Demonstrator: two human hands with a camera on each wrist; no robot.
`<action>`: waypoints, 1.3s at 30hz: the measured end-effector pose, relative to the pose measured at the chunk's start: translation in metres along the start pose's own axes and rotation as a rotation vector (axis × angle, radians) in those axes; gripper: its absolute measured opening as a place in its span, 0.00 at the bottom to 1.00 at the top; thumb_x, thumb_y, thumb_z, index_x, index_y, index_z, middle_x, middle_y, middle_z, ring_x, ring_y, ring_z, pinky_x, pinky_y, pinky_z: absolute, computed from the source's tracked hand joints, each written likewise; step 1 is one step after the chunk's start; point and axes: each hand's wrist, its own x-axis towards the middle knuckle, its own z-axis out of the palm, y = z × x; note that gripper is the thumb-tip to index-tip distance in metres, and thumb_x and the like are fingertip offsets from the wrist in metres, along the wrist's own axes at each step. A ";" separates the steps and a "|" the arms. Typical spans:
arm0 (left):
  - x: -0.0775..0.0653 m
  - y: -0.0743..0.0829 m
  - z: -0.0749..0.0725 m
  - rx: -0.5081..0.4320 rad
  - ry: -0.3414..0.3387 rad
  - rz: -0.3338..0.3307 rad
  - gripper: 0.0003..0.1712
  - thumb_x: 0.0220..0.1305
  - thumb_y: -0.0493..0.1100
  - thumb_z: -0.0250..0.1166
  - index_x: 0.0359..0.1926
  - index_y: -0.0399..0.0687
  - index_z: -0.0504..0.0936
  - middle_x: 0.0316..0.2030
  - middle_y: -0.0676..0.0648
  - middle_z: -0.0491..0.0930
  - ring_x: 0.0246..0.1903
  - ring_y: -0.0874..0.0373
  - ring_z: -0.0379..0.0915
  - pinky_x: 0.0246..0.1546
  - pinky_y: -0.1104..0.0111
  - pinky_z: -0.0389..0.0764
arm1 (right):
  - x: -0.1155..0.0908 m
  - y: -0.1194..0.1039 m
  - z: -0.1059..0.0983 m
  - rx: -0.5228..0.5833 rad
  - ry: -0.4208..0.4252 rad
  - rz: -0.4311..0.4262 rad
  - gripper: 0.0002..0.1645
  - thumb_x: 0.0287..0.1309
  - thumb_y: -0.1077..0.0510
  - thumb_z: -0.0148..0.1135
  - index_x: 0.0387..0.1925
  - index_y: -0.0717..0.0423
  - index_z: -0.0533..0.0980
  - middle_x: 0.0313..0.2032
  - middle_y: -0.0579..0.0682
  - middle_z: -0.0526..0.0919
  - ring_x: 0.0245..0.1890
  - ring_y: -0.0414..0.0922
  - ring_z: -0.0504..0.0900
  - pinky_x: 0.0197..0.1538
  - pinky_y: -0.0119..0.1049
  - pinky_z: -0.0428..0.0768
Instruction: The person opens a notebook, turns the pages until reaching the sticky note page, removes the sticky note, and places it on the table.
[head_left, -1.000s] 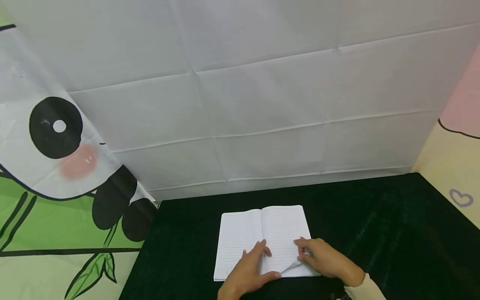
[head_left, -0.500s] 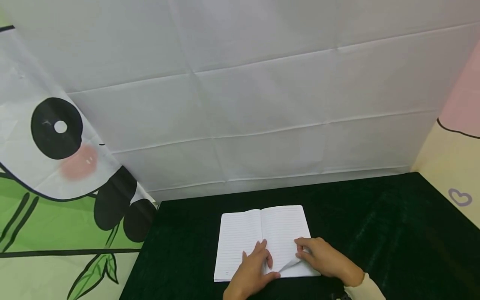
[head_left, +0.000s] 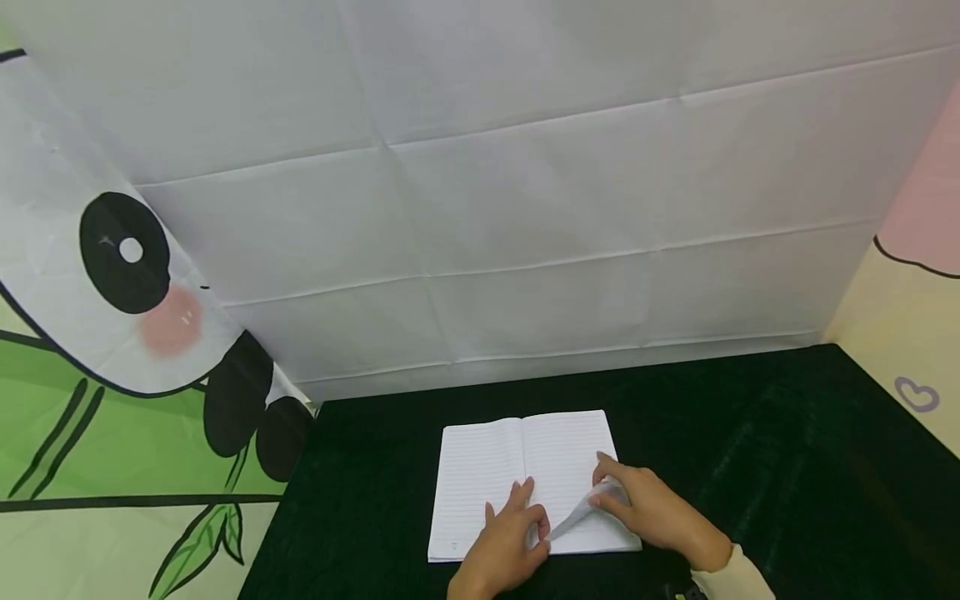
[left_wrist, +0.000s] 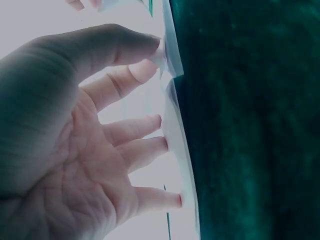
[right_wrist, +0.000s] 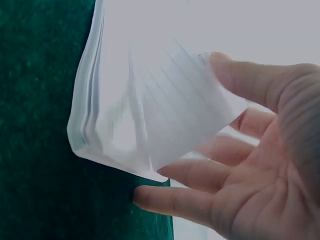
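An open lined notebook (head_left: 480,467) lies on dark green cloth, its pages white. Across its lower middle, near the spine, the left hand (head_left: 498,550) pinches the bottom edge of a right-hand page (head_left: 581,510) between thumb and forefinger; its other fingers spread over the paper. The right hand (head_left: 656,512) holds the lower outer corner of that same page, which is lifted and folded up. In the right wrist view, the thumb lies on the raised page (right_wrist: 175,110) with fingers behind it. The left wrist view shows thumb and forefinger meeting at the paper edge (left_wrist: 172,50).
Green velvety cloth (head_left: 750,467) covers the table around the notebook. A white fabric wall (head_left: 525,208) rises behind it. A printed cartoon panel (head_left: 112,333) stands on the left, and a yellow and pink panel (head_left: 900,333) on the right.
The page corner has been lifted higher by the right hand, whose forefinger has moved up. The left thumb and forefinger have drawn together onto the page's bottom edge.
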 end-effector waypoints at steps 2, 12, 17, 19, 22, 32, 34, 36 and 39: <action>0.000 0.001 0.000 0.003 0.007 0.002 0.11 0.58 0.42 0.68 0.25 0.60 0.74 0.73 0.38 0.67 0.75 0.36 0.58 0.63 0.23 0.55 | -0.001 0.000 0.000 -0.002 0.022 0.021 0.24 0.62 0.49 0.68 0.56 0.52 0.74 0.72 0.70 0.63 0.67 0.66 0.74 0.65 0.63 0.74; 0.003 0.002 -0.001 0.016 0.093 -0.024 0.09 0.59 0.42 0.68 0.25 0.57 0.77 0.69 0.42 0.73 0.70 0.39 0.67 0.62 0.27 0.64 | -0.003 0.001 0.004 0.032 0.004 0.052 0.62 0.54 0.51 0.75 0.79 0.56 0.46 0.76 0.70 0.55 0.70 0.68 0.68 0.68 0.65 0.68; 0.003 0.001 0.000 -0.015 0.114 -0.038 0.10 0.59 0.41 0.69 0.24 0.56 0.77 0.67 0.41 0.75 0.69 0.39 0.69 0.61 0.27 0.64 | -0.003 0.001 0.006 0.055 0.006 0.076 0.73 0.50 0.53 0.77 0.80 0.53 0.34 0.75 0.70 0.58 0.67 0.66 0.73 0.67 0.66 0.70; 0.003 0.002 0.000 -0.029 0.120 -0.046 0.12 0.58 0.40 0.69 0.23 0.56 0.75 0.66 0.41 0.76 0.69 0.38 0.70 0.61 0.27 0.64 | -0.003 0.001 0.007 0.059 -0.001 0.085 0.75 0.49 0.54 0.78 0.80 0.52 0.32 0.75 0.70 0.59 0.65 0.65 0.75 0.67 0.65 0.70; 0.003 0.002 -0.001 -0.043 0.135 -0.060 0.13 0.57 0.39 0.69 0.22 0.55 0.74 0.65 0.41 0.78 0.68 0.38 0.71 0.62 0.28 0.65 | -0.003 0.000 0.007 0.064 -0.024 0.090 0.76 0.47 0.54 0.79 0.80 0.52 0.32 0.74 0.70 0.61 0.67 0.66 0.74 0.68 0.65 0.68; 0.013 0.012 0.003 -0.007 0.211 -0.097 0.11 0.57 0.41 0.68 0.27 0.57 0.73 0.49 0.48 0.87 0.43 0.54 0.82 0.44 0.56 0.81 | -0.006 0.010 -0.006 0.046 -0.126 0.109 0.61 0.48 0.52 0.78 0.76 0.66 0.53 0.69 0.70 0.70 0.66 0.63 0.75 0.68 0.64 0.68; 0.013 0.014 0.004 -0.016 0.231 -0.113 0.10 0.57 0.41 0.68 0.26 0.56 0.73 0.42 0.50 0.86 0.34 0.59 0.76 0.35 0.63 0.75 | -0.010 0.010 -0.009 0.029 -0.145 0.105 0.53 0.49 0.51 0.78 0.71 0.67 0.62 0.68 0.68 0.72 0.66 0.61 0.76 0.67 0.64 0.69; 0.013 0.016 0.005 -0.036 0.265 -0.138 0.10 0.56 0.41 0.67 0.25 0.55 0.73 0.35 0.51 0.84 0.30 0.62 0.71 0.32 0.67 0.70 | -0.014 0.011 -0.012 0.020 -0.155 0.098 0.46 0.49 0.52 0.78 0.67 0.65 0.69 0.67 0.67 0.73 0.66 0.62 0.76 0.67 0.65 0.69; 0.012 0.017 0.005 -0.066 0.326 -0.171 0.11 0.55 0.40 0.67 0.23 0.53 0.72 0.31 0.49 0.82 0.30 0.57 0.75 0.31 0.64 0.73 | -0.019 0.012 -0.016 0.011 -0.167 0.100 0.42 0.49 0.53 0.78 0.64 0.64 0.73 0.69 0.67 0.71 0.70 0.65 0.70 0.69 0.66 0.66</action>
